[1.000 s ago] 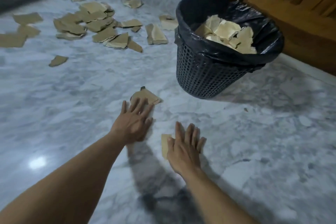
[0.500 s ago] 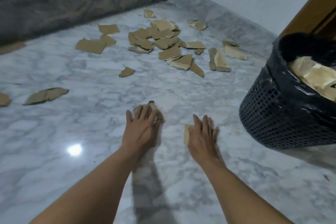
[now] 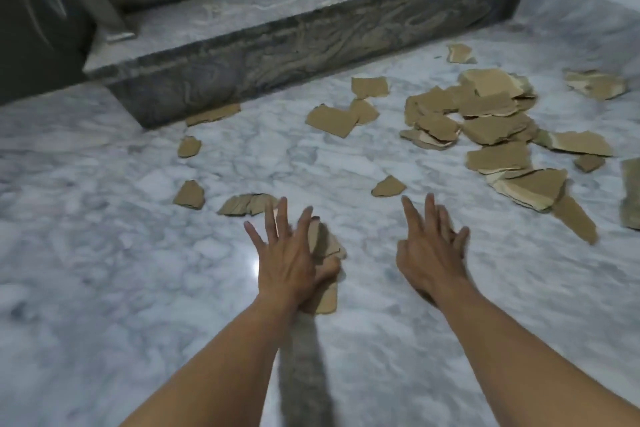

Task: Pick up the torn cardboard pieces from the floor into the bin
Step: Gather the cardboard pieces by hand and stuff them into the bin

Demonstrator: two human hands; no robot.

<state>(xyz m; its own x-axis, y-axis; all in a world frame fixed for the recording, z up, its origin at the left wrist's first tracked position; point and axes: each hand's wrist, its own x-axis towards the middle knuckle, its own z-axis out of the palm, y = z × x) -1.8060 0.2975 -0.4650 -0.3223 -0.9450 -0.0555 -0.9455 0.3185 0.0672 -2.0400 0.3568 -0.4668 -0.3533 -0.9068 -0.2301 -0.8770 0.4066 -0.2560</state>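
Observation:
My left hand point(image 3: 287, 260) hovers low over the marble floor. Its fingers are spread, and its thumb pins brown torn cardboard pieces point(image 3: 327, 300) under the palm. To the right, my right hand point(image 3: 429, 253) has its fingers apart and nothing visible in it. A small loose piece point(image 3: 388, 186) lies just beyond the two hands. A layered piece point(image 3: 247, 204) lies by my left fingertips. A big pile of torn cardboard point(image 3: 485, 128) covers the floor at the far right. The bin is out of view.
A dark marble step point(image 3: 277, 45) runs across the back, with a cardboard strip point(image 3: 213, 114) against its foot. More scraps point(image 3: 188, 195) lie at the left and a pair point(image 3: 332, 120) in the middle. The white marble floor point(image 3: 104, 270) is glossy.
The view has swung left and the bin has left the frame. The piece under my right hand is gone from it, and my left hand now grips cardboard. Both hands are raised with fingers spread.

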